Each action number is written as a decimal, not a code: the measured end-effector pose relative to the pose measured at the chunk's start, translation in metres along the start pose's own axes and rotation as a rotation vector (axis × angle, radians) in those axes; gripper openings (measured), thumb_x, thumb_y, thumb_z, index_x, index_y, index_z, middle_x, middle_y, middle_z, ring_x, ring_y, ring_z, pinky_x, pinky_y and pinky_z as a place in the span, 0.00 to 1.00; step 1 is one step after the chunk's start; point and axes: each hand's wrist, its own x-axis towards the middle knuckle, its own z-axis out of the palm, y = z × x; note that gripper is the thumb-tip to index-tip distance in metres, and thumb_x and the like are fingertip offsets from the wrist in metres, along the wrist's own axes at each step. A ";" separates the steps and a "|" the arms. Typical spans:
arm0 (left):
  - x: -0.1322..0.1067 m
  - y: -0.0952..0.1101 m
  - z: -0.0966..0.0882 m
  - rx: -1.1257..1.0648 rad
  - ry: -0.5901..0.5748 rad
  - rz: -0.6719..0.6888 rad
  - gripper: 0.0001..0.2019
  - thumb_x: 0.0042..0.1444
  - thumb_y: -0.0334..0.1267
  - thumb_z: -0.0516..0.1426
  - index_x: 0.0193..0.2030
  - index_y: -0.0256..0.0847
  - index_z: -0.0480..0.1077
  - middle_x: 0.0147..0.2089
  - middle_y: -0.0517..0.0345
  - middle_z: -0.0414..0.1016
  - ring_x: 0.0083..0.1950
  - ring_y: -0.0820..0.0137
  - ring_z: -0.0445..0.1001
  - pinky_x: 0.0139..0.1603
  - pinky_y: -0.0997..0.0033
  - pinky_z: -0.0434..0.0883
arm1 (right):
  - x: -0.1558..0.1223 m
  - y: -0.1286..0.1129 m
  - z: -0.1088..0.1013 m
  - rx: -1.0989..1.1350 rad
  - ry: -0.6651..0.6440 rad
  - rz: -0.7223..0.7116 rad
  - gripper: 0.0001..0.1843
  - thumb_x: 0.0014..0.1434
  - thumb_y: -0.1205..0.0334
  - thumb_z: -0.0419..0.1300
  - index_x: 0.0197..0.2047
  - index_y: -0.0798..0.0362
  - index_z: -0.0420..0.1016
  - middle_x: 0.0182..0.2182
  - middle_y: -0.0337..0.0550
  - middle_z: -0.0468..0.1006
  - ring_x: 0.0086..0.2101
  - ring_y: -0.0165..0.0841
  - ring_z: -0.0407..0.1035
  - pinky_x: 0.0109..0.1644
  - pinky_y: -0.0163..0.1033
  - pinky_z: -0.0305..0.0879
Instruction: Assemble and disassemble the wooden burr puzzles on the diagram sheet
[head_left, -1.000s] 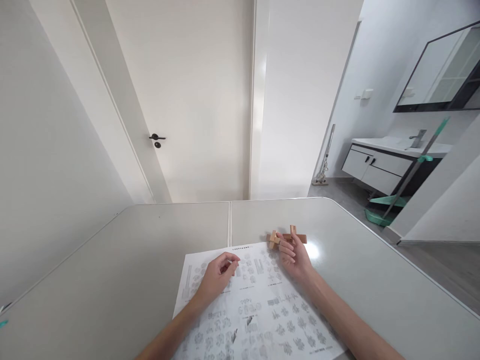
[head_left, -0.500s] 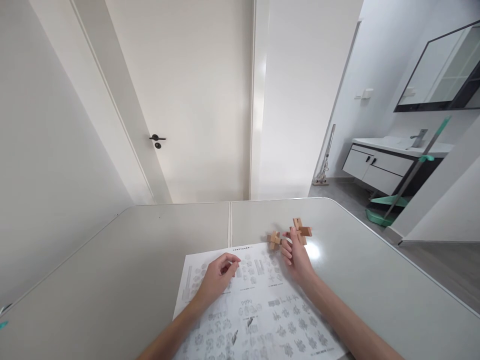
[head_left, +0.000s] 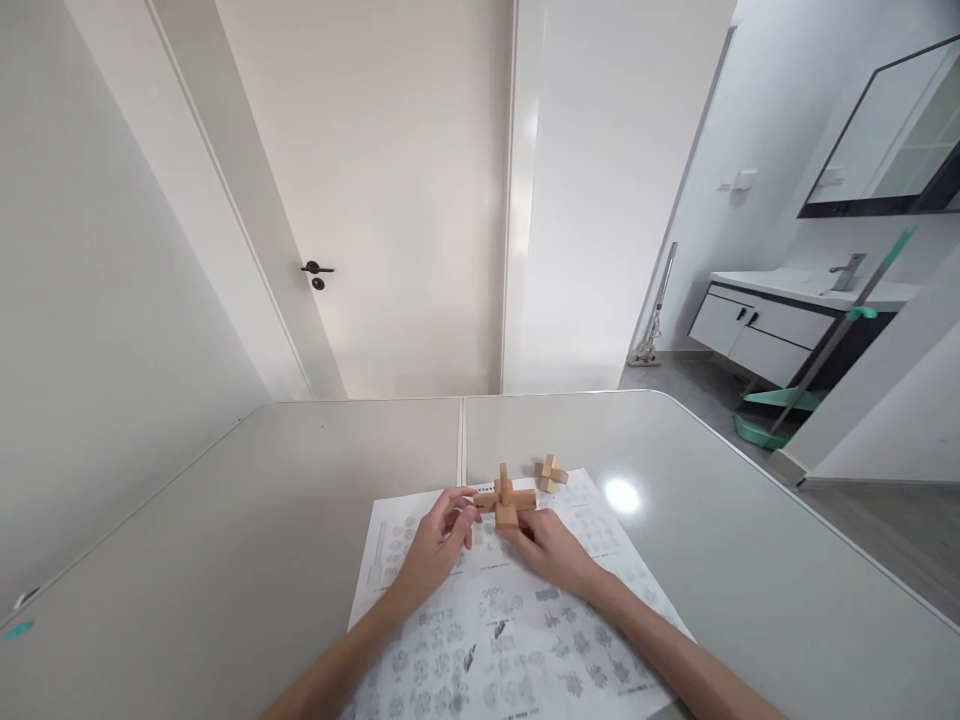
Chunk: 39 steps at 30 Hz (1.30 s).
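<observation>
My right hand (head_left: 553,550) is closed on a wooden burr puzzle (head_left: 506,503), a cross of interlocked light-brown bars, held just above the printed sheet (head_left: 480,585). Part of my right fingers is hidden behind the puzzle. My left hand (head_left: 439,535) is at the puzzle's left end, its thumb and index finger slightly apart and curved toward that bar. Whether those fingertips touch it is hard to see. A smaller wooden burr puzzle (head_left: 551,474) rests at the sheet's top right corner, beyond my right hand.
The sheet, covered in small grey diagrams, lies on a pale table (head_left: 255,530) with a seam across it. A white door (head_left: 405,200) is behind the table. To the right are a sink cabinet (head_left: 757,325), a green dustpan (head_left: 761,430) and a mop (head_left: 652,320).
My right hand has brought the larger puzzle left and nearer, from the right of the smaller one to in front of my left hand. The smaller puzzle stays on the table.
</observation>
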 end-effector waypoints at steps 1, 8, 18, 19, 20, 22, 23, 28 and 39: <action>-0.001 0.001 0.000 0.001 -0.029 -0.005 0.20 0.66 0.55 0.51 0.53 0.42 0.69 0.37 0.55 0.74 0.28 0.72 0.68 0.31 0.72 0.66 | -0.001 0.000 0.001 -0.035 -0.034 -0.024 0.25 0.63 0.52 0.60 0.19 0.51 0.60 0.16 0.35 0.60 0.20 0.28 0.48 0.26 0.37 0.42; -0.004 0.006 -0.001 0.013 -0.079 -0.002 0.15 0.66 0.50 0.54 0.41 0.40 0.72 0.32 0.59 0.74 0.27 0.74 0.64 0.29 0.74 0.63 | -0.005 0.001 0.001 -0.004 -0.093 -0.027 0.16 0.65 0.55 0.58 0.26 0.50 0.68 0.18 0.32 0.59 0.21 0.28 0.48 0.26 0.35 0.42; 0.001 0.002 -0.005 0.082 0.051 0.013 0.18 0.65 0.54 0.55 0.40 0.40 0.73 0.32 0.59 0.74 0.27 0.73 0.67 0.29 0.74 0.65 | -0.001 -0.006 -0.006 0.045 0.033 -0.019 0.16 0.69 0.47 0.53 0.45 0.50 0.71 0.28 0.40 0.76 0.24 0.33 0.67 0.30 0.37 0.60; 0.000 0.003 -0.005 0.088 0.051 0.013 0.18 0.65 0.54 0.54 0.40 0.40 0.73 0.32 0.59 0.74 0.27 0.73 0.67 0.29 0.74 0.65 | -0.001 -0.006 -0.006 0.034 0.025 -0.024 0.16 0.70 0.47 0.53 0.44 0.50 0.71 0.28 0.40 0.76 0.25 0.33 0.68 0.31 0.37 0.61; 0.000 0.004 -0.005 0.092 0.054 0.011 0.18 0.65 0.54 0.54 0.40 0.40 0.73 0.32 0.59 0.74 0.28 0.72 0.68 0.29 0.74 0.65 | -0.001 -0.006 -0.006 0.029 0.012 -0.028 0.16 0.70 0.47 0.52 0.44 0.50 0.71 0.28 0.40 0.77 0.25 0.33 0.69 0.31 0.38 0.61; -0.001 0.006 -0.005 0.100 0.071 0.009 0.18 0.66 0.54 0.53 0.40 0.40 0.73 0.32 0.59 0.74 0.28 0.72 0.68 0.29 0.74 0.65 | -0.001 -0.005 -0.006 0.021 -0.017 -0.025 0.15 0.70 0.48 0.52 0.43 0.50 0.70 0.28 0.40 0.78 0.26 0.34 0.71 0.32 0.38 0.62; -0.001 0.007 -0.005 0.102 0.077 0.014 0.18 0.66 0.54 0.53 0.41 0.40 0.73 0.33 0.58 0.74 0.29 0.71 0.69 0.30 0.74 0.66 | -0.001 -0.005 -0.006 0.014 -0.032 -0.021 0.14 0.70 0.48 0.53 0.42 0.50 0.70 0.28 0.40 0.79 0.27 0.34 0.72 0.32 0.38 0.62; -0.004 0.009 -0.006 0.128 0.042 0.084 0.16 0.62 0.51 0.59 0.51 0.45 0.73 0.41 0.55 0.76 0.38 0.67 0.73 0.43 0.66 0.72 | -0.001 -0.004 -0.005 0.035 -0.057 -0.030 0.11 0.69 0.52 0.54 0.38 0.49 0.65 0.26 0.38 0.80 0.28 0.35 0.73 0.32 0.37 0.61; -0.013 0.022 -0.005 0.078 -0.203 0.191 0.51 0.42 0.48 0.74 0.72 0.54 0.54 0.69 0.46 0.60 0.63 0.52 0.68 0.62 0.52 0.70 | -0.007 -0.014 0.000 0.205 -0.178 -0.051 0.11 0.68 0.53 0.57 0.37 0.50 0.68 0.28 0.39 0.80 0.29 0.35 0.74 0.33 0.37 0.61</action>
